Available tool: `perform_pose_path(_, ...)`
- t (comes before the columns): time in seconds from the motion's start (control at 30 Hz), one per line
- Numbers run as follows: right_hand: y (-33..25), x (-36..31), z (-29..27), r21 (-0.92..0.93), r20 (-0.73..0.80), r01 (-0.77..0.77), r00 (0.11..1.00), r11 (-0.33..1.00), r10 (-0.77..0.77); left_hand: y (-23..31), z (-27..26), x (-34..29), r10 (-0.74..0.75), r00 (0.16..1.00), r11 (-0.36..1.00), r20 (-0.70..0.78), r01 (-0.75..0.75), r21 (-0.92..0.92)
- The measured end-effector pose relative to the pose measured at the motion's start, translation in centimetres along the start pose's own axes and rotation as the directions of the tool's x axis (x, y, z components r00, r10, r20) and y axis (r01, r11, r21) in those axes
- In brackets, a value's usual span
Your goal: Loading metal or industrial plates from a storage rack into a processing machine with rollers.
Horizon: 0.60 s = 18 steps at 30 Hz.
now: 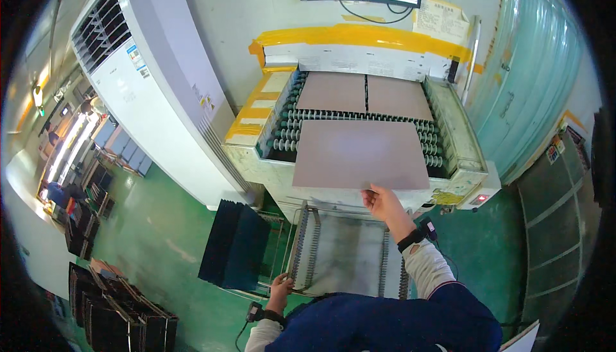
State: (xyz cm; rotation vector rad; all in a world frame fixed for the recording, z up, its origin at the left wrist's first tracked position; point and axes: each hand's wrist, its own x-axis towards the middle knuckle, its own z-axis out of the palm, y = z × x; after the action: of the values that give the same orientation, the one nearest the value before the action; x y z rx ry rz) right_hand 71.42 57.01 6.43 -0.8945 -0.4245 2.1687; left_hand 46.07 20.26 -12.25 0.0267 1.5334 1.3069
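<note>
My right hand (384,203) pinches the near edge of a flat, pinkish-grey panel (360,154). That panel lies over the near rollers of a roller machine (462,140), its front edge reaching past the machine's front lip. Farther in, two similar panels (332,92) (399,98) rest side by side on the rollers. Lower down, my left hand (280,289) is closed around the left side of a slotted metal rack (343,243), near its front corner. Coiled, spring-like rows line both sides of this rack. How far the left fingers wrap around is partly hidden.
A stack of dark panels (235,244) stands in a metal frame left of the rack. Dark racks (122,313) sit on the green floor at lower left. A tall white air conditioner (160,108) flanks the machine; a grey panelled cart (558,217) stands at right.
</note>
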Motion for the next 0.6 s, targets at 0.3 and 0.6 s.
perform_pose_path(0.3,-1.1,2.1,0.0,-0.003,0.034,-0.013,0.999,1.000,0.013,0.5,1.4,-0.9,0.094,0.989,0.991,-0.119,-0.081,0.109)
perform_pose_path(0.6,-1.6,3.3,0.3,-0.089,-0.004,-0.015,1.000,0.996,0.015,-2.5,1.6,-1.6,-0.028,0.990,0.993,0.139,0.012,0.116)
